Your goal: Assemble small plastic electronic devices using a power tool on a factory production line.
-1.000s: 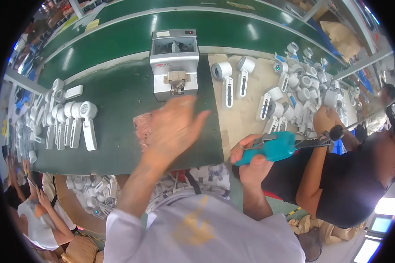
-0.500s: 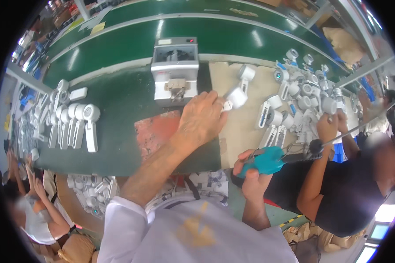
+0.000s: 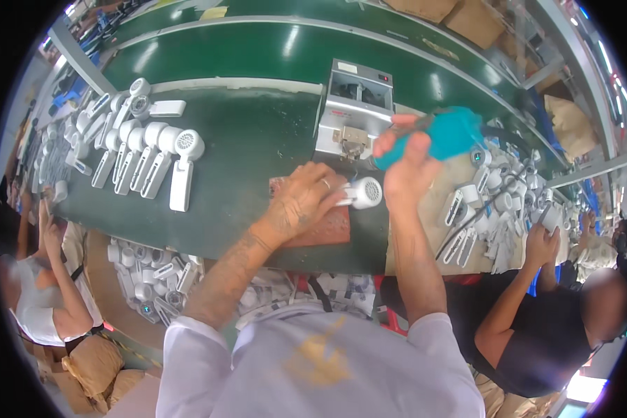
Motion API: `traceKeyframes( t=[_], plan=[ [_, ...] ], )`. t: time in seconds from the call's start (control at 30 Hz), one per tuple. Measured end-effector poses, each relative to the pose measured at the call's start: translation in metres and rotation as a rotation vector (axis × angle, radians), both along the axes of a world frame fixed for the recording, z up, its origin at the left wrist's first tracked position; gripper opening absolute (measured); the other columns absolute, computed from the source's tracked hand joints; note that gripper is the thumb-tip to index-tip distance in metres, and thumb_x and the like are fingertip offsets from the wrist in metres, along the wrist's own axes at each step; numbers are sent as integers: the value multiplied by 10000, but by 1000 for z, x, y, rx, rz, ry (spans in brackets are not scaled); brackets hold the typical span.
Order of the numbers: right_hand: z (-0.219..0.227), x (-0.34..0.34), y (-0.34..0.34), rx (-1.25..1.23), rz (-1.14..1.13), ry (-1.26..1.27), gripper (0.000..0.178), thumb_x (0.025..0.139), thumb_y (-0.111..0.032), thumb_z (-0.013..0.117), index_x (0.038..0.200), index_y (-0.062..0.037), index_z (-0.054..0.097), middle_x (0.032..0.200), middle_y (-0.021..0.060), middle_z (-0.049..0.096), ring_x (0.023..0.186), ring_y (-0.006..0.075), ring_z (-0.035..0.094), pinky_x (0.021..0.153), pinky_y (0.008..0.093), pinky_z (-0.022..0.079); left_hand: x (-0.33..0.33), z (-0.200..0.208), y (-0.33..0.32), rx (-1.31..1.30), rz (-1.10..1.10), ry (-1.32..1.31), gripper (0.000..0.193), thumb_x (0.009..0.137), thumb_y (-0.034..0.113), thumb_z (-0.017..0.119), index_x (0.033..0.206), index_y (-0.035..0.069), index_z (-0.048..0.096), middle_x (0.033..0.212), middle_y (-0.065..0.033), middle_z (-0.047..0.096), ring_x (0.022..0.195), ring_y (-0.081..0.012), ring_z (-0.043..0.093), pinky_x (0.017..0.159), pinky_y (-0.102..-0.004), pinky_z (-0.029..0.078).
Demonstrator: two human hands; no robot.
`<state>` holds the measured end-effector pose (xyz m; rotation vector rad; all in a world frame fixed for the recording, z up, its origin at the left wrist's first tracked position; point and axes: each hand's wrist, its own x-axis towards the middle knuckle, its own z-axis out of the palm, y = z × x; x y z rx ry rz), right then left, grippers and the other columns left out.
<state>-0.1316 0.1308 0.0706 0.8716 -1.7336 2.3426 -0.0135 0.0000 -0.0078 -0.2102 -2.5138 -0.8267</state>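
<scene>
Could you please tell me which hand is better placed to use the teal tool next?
Probably the right hand: it grips the teal tool, whereas the left hand is occupied with the white handheld device.

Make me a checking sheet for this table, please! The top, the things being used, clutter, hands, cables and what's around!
Surface: dark green tabletop with a worn reddish mat.
Things: white round-headed device; teal tool, blurred; grey machine beyond the mat.
Clutter: row of similar devices at left, loose heap at right.
Hands: left hand grips the white device; right hand holds the teal tool.
Cables: dark cable over the heap; ends unclear.
Surroundings: people at left and right.
</scene>
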Motion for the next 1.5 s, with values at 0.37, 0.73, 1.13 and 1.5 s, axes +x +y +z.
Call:
traceKeyframes(
  t=[0.37, 0.73, 1.13, 1.5],
  plan=[
    [-33, -25, -41, 31, 97, 92, 486, 975, -482, 625, 972, -2, 545, 694, 54, 547, 587, 158, 551, 531, 304, 465, 5, 7, 1, 43, 8, -33, 388, 856, 291, 748, 1165, 67, 679, 1050, -98, 646, 980, -310, 601, 920, -430, 486],
    [-14, 14, -6, 80, 106, -93, 518, 1009, -477, 556, 1044, 40, 556, 689, 65, 544, 578, 165, 545, 529, 307, 463, 6, 6, 0, 92, 13, -78, 385, 846, 272, 758, 1156, 54, 694, 1063, -92, 646, 985, -316, 589, 916, -425, 493],
    [-41, 11, -11, 50, 193, -36, 397, 1013, -396, 588, 976, -8, 516, 700, 73, 533, 589, 173, 528, 545, 323, 471, 4, 6, 1, 59, 39, -54, 333, 838, 281, 768, 1013, 11, 684, 1040, -112, 625, 990, -334, 578, 875, -447, 484],
    [-10, -3, -23, 57, 42, -5, 459, 1033, -439, 534, 1071, 18, 555, 699, 69, 541, 603, 168, 562, 553, 303, 469, 6, 6, 0, 21, 29, -58, 352, 881, 279, 709, 1142, 48, 663, 1026, -121, 617, 962, -336, 581, 873, -439, 477]
  ],
)
